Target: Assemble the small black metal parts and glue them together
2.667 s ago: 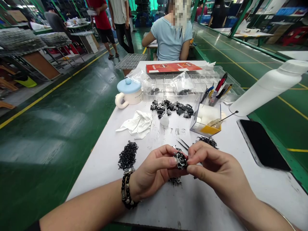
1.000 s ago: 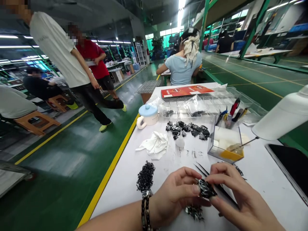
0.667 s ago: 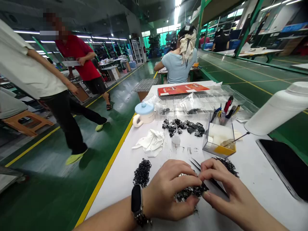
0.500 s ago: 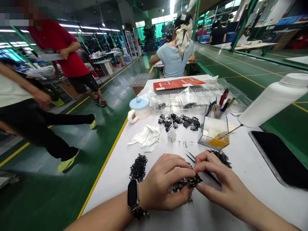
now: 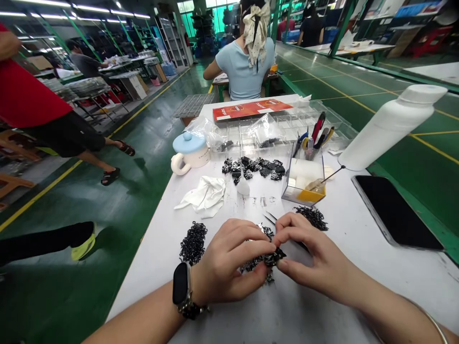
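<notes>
Between the fingertips of my left hand (image 5: 238, 263) and my right hand (image 5: 304, 253) is a small shiny black part (image 5: 275, 257). Both hands pinch it from opposite sides; its exact kind I cannot make out. Beneath them lies a pile of similar black parts (image 5: 253, 265), partly covered by my left hand. Tweezers (image 5: 271, 218) rest on the table behind my right fingers, partly hidden. A heap of small black hook-like pieces (image 5: 193, 242) is left of my left hand. Another heap of thin black pieces (image 5: 311, 218) lies beyond my right hand.
Farther up the white table (image 5: 150, 291) are more black parts (image 5: 253, 167), a white cloth (image 5: 206, 196), a lidded mug (image 5: 191, 155) and clear trays (image 5: 247, 136). To the right stand a tool holder (image 5: 304, 184), a white bottle (image 5: 389, 129) and a phone (image 5: 397, 210). A person (image 5: 244, 67) sits ahead.
The view has shifted, so the table items appear farther left and higher. Both hands still pinch the black part. On the left, the two walking people have moved along the aisle.
</notes>
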The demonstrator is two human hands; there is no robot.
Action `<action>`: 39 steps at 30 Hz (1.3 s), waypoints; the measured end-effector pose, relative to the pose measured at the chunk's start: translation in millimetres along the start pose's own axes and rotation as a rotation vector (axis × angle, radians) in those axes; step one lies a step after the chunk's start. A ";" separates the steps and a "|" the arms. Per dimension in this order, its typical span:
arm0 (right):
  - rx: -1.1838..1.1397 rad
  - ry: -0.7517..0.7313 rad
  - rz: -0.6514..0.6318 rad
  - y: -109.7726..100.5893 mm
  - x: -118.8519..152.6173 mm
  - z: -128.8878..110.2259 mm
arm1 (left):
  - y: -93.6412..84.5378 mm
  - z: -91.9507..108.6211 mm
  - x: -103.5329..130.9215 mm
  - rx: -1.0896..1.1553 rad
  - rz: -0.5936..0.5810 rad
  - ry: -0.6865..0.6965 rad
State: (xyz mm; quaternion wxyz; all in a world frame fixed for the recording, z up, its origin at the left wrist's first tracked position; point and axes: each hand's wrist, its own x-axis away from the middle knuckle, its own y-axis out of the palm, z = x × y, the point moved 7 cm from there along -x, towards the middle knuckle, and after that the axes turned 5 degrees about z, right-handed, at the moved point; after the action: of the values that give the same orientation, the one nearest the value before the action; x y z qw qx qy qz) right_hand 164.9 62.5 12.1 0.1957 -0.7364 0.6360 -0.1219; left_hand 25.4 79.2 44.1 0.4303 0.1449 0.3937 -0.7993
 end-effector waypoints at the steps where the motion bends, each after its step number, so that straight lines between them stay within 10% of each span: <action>1: -0.001 0.000 0.000 -0.1 -0.2 0.0 | 0.4 -0.3 0.1 0.000 -0.008 -0.003; 13: 0.024 -0.002 -0.045 4.4 0.9 2.5 | 3.7 -2.9 1.8 -0.059 -0.032 -0.035; 23: 0.399 -0.455 0.213 -4.3 9.0 -19.5 | 8.4 -15.5 4.7 0.107 0.028 -0.392; 30: 0.181 -0.060 -0.001 2.1 -2.0 0.3 | 31.6 -44.3 26.0 0.660 -0.040 -1.048; 39: 0.131 0.034 -0.032 6.6 -4.2 4.5 | 36.8 -47.0 33.3 0.776 -0.016 -1.200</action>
State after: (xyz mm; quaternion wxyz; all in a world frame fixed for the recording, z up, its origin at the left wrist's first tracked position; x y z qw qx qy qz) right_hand 160.3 66.4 5.4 0.2304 -0.7298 0.6183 -0.1789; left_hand 30.4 83.8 -23.9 0.4842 -0.1804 -0.2227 -0.8267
